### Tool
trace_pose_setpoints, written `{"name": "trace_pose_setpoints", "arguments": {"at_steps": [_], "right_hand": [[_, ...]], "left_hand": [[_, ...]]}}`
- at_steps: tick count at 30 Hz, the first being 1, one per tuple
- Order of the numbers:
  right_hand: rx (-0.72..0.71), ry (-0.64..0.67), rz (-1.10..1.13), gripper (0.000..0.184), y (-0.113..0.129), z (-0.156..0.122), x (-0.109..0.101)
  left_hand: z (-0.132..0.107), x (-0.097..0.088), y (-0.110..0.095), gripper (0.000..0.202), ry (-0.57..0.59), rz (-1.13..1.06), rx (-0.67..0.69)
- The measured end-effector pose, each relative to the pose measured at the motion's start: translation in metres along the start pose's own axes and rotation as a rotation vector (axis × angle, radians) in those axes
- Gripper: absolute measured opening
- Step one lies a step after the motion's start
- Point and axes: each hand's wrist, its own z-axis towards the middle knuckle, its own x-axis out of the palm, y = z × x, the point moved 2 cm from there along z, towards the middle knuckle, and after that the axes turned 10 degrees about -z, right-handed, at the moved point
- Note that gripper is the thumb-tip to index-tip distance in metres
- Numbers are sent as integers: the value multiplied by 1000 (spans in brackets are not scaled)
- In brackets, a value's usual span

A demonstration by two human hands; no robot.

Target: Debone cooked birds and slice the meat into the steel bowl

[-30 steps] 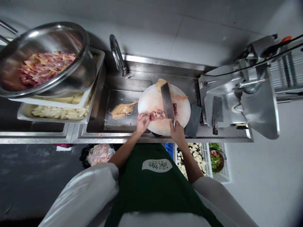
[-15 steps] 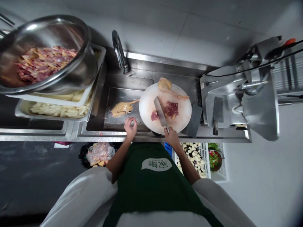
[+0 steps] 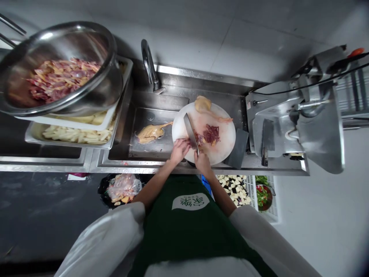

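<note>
My right hand grips the handle of a cleaver, its blade slanting away to the upper left over a round white cutting board. Left of the blade, my left hand has its fingers bent onto a small piece of meat, mostly covered by them. Dark red chopped meat lies in a heap right of the blade. A pale yellow poultry piece rests at the board's far edge, its long thin end trailing right. Another poultry piece lies in the sink.
A large steel bowl of cut meat stands at left above trays of pale strips. A faucet rises behind the sink. A second cleaver lies by a metal slicing machine. Below are crates of cut vegetables.
My left hand has moved right from over the sink onto the board, fingers now at the small meat piece. The cleaver has shifted slightly left with my right hand.
</note>
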Motion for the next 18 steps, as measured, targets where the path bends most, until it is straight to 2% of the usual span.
{"name": "trace_pose_setpoints", "arguments": {"at_steps": [2, 5, 8, 10, 12, 15, 18], "right_hand": [[-13, -4, 118, 37, -16, 5, -2], [-26, 99, 398, 40, -51, 3, 0], [-2, 169, 673, 46, -94, -15, 3], [62, 147, 849, 50, -124, -31, 3], [155, 105, 1018, 53, -155, -46, 3], [305, 61, 1182, 55, -199, -58, 5], [398, 79, 1234, 50, -221, -57, 15]], "left_hand": [[11, 18, -1, 19, 134, 47, 8], [15, 24, 6, 17, 161, 103, -19], [15, 12, 20, 18, 43, 78, -75], [18, 6, 26, 23, -87, 50, -122], [23, 12, 25, 34, -157, 27, -148], [36, 48, 10, 53, -62, 0, -113], [55, 95, -13, 74, 85, 30, -32]]}}
